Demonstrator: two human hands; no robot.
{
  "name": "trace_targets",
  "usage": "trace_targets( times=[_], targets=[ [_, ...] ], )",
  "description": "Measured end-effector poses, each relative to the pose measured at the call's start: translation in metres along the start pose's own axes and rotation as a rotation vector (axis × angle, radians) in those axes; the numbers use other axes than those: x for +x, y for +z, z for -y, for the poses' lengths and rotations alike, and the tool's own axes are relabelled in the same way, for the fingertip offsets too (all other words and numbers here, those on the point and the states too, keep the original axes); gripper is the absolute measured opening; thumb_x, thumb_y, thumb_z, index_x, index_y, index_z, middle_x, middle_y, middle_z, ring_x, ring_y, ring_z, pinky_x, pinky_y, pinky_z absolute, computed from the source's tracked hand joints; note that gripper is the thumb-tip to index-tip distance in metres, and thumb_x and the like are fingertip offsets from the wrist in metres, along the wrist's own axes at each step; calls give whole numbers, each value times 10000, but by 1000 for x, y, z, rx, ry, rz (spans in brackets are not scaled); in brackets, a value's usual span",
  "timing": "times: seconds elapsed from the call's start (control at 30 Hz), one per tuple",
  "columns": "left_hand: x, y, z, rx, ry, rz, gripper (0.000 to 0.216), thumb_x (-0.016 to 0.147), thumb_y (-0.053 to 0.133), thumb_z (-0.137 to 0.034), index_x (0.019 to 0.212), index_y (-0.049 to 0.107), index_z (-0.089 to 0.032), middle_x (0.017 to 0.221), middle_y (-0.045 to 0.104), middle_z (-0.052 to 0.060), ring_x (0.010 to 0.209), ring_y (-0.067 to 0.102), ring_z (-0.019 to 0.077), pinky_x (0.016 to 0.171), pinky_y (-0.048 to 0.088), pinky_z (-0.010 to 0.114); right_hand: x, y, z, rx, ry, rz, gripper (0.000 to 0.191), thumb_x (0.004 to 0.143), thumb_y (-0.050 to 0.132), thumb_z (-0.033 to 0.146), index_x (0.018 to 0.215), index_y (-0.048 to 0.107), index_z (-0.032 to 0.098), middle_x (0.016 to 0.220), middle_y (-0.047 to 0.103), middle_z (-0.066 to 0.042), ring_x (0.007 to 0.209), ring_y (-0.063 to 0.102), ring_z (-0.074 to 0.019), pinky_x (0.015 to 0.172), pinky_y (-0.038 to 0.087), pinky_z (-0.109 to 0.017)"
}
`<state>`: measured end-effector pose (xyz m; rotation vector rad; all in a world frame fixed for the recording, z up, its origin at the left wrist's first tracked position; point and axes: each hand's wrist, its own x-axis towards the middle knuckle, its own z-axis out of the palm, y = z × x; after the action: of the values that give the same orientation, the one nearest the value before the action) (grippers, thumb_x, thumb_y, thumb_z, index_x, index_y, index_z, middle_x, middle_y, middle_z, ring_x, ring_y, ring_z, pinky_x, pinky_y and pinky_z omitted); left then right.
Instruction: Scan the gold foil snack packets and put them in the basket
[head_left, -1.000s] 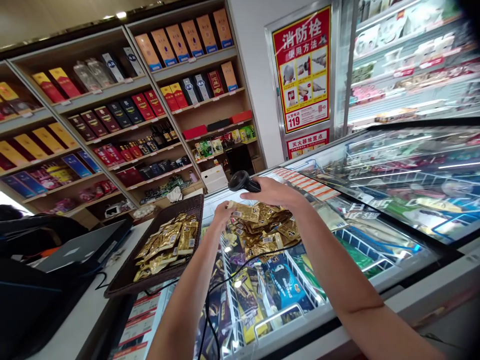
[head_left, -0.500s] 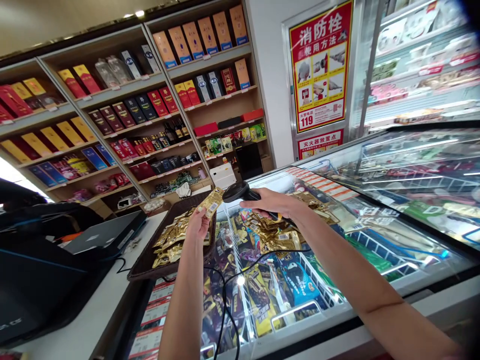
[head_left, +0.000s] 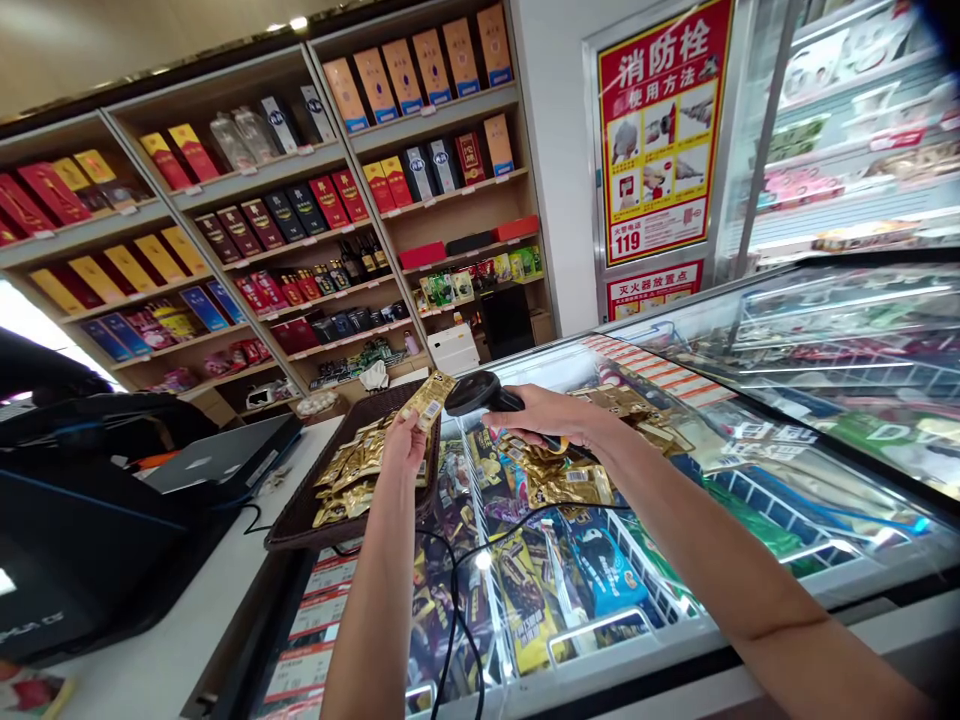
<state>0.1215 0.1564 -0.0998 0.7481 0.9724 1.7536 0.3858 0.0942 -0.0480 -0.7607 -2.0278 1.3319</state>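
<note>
My left hand (head_left: pixel 405 447) pinches a small gold packet (head_left: pixel 428 397) and holds it upright above the right edge of a dark woven tray (head_left: pixel 300 515) filled with several more gold packets. My right hand (head_left: pixel 559 415) grips a black barcode scanner (head_left: pixel 480 394), its head pointed left at the held packet, a short gap between them. The scanner's black cable (head_left: pixel 457 600) hangs down between my forearms. Under my right hand a heap of gold packets (head_left: pixel 570 480) lies on the glass lid of a chest freezer (head_left: pixel 675 600).
A white counter (head_left: pixel 150 650) at the left carries a dark register terminal (head_left: pixel 67 540) and a closed laptop (head_left: pixel 217 460). Shelves of boxed bottles (head_left: pixel 300 210) fill the back wall. A red fire-hydrant poster (head_left: pixel 660 130) hangs beside a glass-door fridge (head_left: pixel 862 130).
My left hand took one gold packet from the heap on the freezer lid and raised it over the tray's edge. The scanner swung left to face it. My view shifted left.
</note>
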Motion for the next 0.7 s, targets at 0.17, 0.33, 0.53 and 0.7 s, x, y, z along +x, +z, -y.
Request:
trace_targets(
  times=[0.17,0.33,0.53,0.7],
  targets=[
    [-1,1,0,-3,-1,16,121,743,646,-52,790,596,-152,767,671,20,687,642,88,655,535,170,0,1,-2,-8,-10,11,411,746,641,544,871,494,181,495,451,77,385,371,-71,404,289,-204],
    [-1,2,0,-24,-9,5,114,760,633,-43,794,607,-149,760,680,19,665,646,88,633,539,168,0,2,-1,-15,-3,5,423,741,642,554,862,493,178,512,461,72,387,369,-66,397,277,-199],
    [-4,5,-1,-44,-23,-18,141,806,564,-12,741,602,-131,688,670,26,590,639,89,581,531,159,0,0,-2,0,-34,29,426,735,657,542,878,495,175,540,478,66,390,372,-63,399,288,-198],
    [-8,9,-3,-53,-24,-21,197,844,497,-8,742,610,-132,694,679,36,604,651,94,609,546,165,1,0,-3,-24,-31,29,434,751,634,561,890,501,172,524,456,69,382,365,-64,384,271,-197]
  ],
)
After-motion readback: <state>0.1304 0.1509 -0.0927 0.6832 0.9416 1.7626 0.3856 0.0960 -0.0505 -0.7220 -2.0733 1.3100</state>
